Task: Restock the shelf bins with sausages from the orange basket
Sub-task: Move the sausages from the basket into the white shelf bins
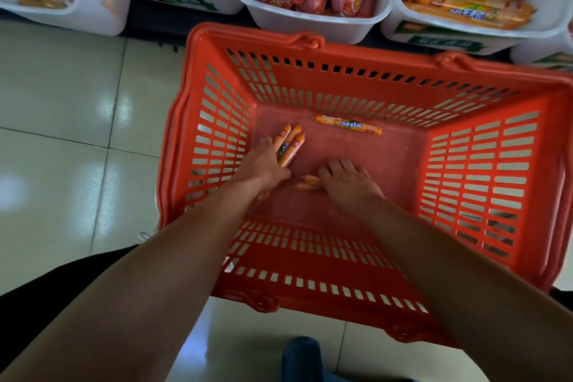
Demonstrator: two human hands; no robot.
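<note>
The orange basket (483,170) stands on the tiled floor below the shelf bins. Both my arms reach down to its bottom. My left hand (262,166) is closed around three thin orange sausages (290,146) that stick out past my fingers. My right hand (348,181) lies over two more thin sausages (307,183) on the basket floor, fingers curled onto them. One loose orange sausage (347,125) lies alone near the basket's far wall. A white bin (465,37) at top right holds matching orange sausages.
A white bin (310,26) with thick red sausages sits just above the basket. Two more white bins (186,0) with orange packs are at top left. Pale floor tiles (77,133) spread to the left. My dark clothing fills the bottom left corner.
</note>
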